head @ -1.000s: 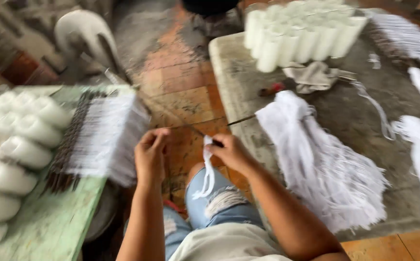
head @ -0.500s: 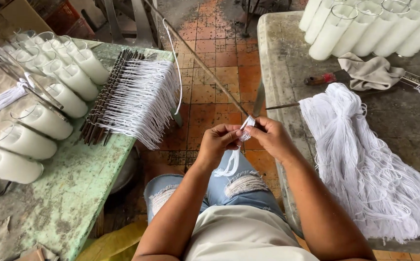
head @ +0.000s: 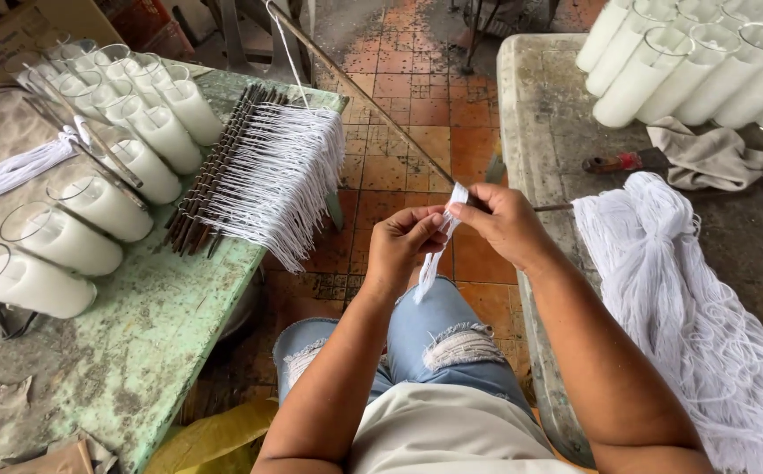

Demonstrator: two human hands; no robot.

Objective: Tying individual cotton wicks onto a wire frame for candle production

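Over my lap, my right hand (head: pixel 502 225) pinches a thin dark stick (head: pixel 372 104) that slants up and away to the left, together with the top of a short white wick string (head: pixel 432 263). Just beside it, my left hand (head: pixel 403 246) holds the same white string, which hangs down toward my knee. Both hands touch each other around the string. On the green table to the left lies a row of dark sticks with white wick strings (head: pixel 263 180) draped over the edge.
Glass candle jars filled with white wax (head: pixel 100 211) lie on the green table (head: pixel 136 351) at left. On the grey table (head: pixel 557 123) at right rest a big pile of white strings (head: pixel 697 307), more wax-filled glasses (head: pixel 688 61), a cloth and a red-handled tool (head: pixel 618 162).
My view has swung toward the left table. My hands have come together on the string and stick, lifted slightly above my knee.
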